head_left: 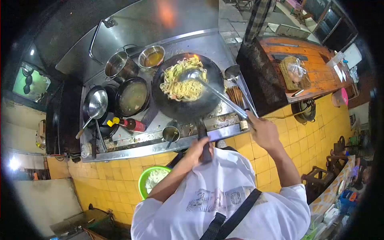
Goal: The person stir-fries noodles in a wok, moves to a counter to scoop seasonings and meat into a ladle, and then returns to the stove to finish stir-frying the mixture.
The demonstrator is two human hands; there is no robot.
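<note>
A large dark wok [182, 110] stands on the steel stove, with yellow noodles [188, 89] heaped inside. My left hand [197, 151] is closed around the wok handle [203, 132] at the stove's front edge. In my right hand [263, 130] is the long metal handle of a ladle [228, 102], whose bowl rests among the noodles. Small orange flames show at the wok's far rim.
Left of the wok are a pan of liquid [133, 97], a steel pot [121, 67], a strainer [96, 105] and a red sauce bottle [135, 125]. A metal cup [171, 134] sits at the front edge. Below is a green basin [142, 182]; a wooden table [320, 66] stands right.
</note>
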